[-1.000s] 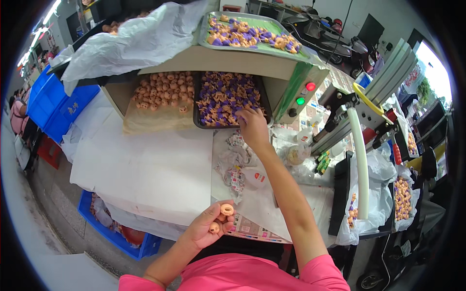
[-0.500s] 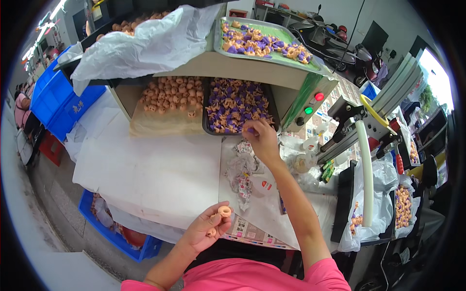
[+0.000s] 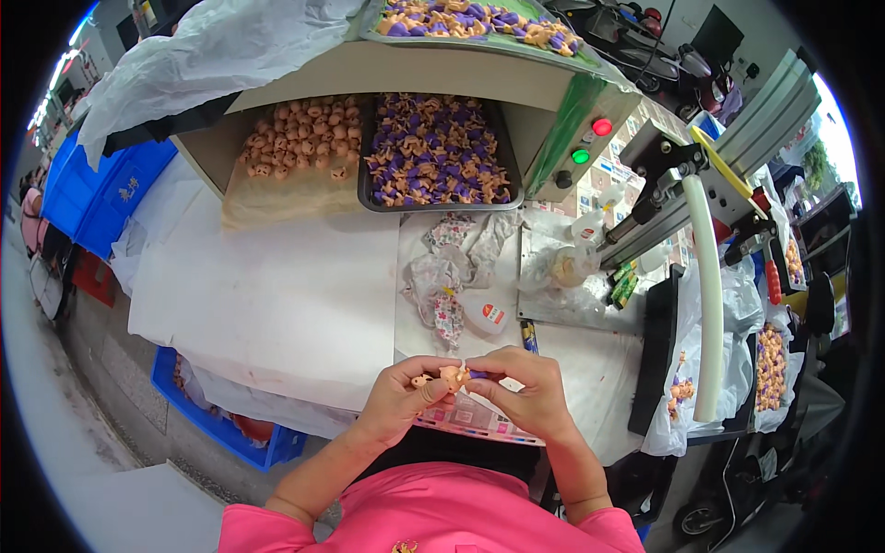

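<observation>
2 hands [image 3: 395, 405] now together, holding small pieces [image 3: 453, 376]

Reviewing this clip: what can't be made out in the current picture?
All in the head view:
Part of the purple-and-peach piece: hidden by the right hand.
Upper tray's far rim: cut off by the top edge.
Lower blue crate's far side: hidden by the white table covering.

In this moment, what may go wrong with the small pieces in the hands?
The left hand seems to hold two peach pieces; one might slip. The right hand pinches a purple part, which could twist away. Both hands are near the edge of the table, so a dropped piece might fall.
</observation>
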The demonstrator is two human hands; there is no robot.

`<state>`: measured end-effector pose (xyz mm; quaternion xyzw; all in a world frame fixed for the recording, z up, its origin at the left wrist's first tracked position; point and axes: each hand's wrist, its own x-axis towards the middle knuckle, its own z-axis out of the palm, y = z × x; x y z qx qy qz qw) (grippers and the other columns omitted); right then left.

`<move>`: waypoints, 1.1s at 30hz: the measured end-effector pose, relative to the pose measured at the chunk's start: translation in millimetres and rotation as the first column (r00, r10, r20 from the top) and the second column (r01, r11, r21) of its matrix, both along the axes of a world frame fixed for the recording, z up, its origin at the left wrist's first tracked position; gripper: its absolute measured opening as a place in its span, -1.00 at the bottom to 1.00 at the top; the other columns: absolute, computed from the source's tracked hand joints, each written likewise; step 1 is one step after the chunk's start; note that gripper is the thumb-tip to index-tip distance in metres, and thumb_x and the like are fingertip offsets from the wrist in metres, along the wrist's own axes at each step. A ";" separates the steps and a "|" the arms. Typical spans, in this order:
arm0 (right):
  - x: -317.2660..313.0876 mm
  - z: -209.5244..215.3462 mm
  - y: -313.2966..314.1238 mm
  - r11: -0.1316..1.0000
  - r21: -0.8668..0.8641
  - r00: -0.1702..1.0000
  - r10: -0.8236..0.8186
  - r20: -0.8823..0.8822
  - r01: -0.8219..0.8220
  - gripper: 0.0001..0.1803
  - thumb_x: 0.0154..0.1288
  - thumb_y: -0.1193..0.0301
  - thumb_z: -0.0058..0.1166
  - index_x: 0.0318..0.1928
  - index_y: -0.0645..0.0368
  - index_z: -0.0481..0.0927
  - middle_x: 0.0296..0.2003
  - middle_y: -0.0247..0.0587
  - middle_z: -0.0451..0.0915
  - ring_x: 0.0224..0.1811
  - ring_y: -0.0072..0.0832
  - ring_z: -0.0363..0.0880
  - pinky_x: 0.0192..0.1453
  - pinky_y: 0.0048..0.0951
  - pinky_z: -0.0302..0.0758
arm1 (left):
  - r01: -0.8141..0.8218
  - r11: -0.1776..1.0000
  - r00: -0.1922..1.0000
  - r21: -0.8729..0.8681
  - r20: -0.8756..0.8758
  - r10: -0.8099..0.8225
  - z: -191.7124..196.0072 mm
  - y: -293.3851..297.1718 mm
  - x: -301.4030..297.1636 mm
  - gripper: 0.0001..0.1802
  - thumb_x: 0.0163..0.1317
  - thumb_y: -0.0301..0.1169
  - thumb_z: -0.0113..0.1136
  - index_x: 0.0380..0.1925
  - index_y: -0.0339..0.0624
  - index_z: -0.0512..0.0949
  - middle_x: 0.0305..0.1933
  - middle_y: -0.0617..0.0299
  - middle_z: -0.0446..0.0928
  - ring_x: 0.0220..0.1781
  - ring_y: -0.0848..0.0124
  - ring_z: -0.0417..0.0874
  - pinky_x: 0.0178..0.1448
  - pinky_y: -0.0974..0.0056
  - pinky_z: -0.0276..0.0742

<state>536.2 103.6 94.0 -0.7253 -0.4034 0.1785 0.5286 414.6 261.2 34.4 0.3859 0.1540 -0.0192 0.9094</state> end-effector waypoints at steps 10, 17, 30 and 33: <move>6.7 -7.4 -34.3 0.999 0.035 0.994 -0.016 -0.104 0.020 -0.79 0.10 0.54 0.31 -0.20 0.24 0.68 -0.36 -0.19 0.64 -0.39 -0.48 0.64 -0.31 -0.54 0.56 | 0.073 0.997 0.996 0.000 -0.055 -0.073 6.6 -19.8 11.2 -0.72 0.13 -0.45 0.36 -0.19 -0.36 0.57 -0.33 0.12 0.61 -0.45 0.49 0.62 -0.33 0.39 0.65; -6.1 -12.5 -34.6 0.997 0.043 0.987 -0.072 0.143 0.066 -0.78 0.12 0.54 0.31 -0.19 0.31 0.66 -0.35 -0.21 0.64 -0.33 -0.57 0.64 -0.26 -0.57 0.59 | 0.046 0.996 0.998 0.081 -0.053 -0.042 10.3 -20.6 10.1 -0.76 0.12 -0.48 0.36 -0.25 -0.37 0.56 -0.34 0.09 0.61 -0.45 0.47 0.63 -0.35 0.38 0.65; -12.7 -24.1 -45.3 0.995 0.071 0.971 -0.057 -0.231 0.075 -0.78 0.10 0.61 0.28 -0.19 0.31 0.66 -0.37 -0.19 0.63 -0.36 -0.57 0.63 -0.29 -0.56 0.58 | 0.078 0.988 0.995 0.136 -0.073 -0.068 21.6 -30.0 5.7 -0.77 0.14 -0.51 0.33 -0.24 -0.41 0.56 -0.33 0.05 0.61 -0.45 0.45 0.64 -0.36 0.39 0.68; -11.8 -21.2 -47.6 0.993 0.076 0.991 -0.084 -0.101 0.092 -0.77 0.09 0.62 0.29 -0.18 0.31 0.65 -0.37 -0.18 0.63 -0.37 -0.56 0.63 -0.30 -0.56 0.58 | 0.058 0.991 0.996 0.120 -0.076 -0.049 19.0 -32.9 7.3 -0.77 0.16 -0.50 0.32 -0.22 -0.39 0.55 -0.32 0.07 0.61 -0.44 0.46 0.64 -0.34 0.38 0.69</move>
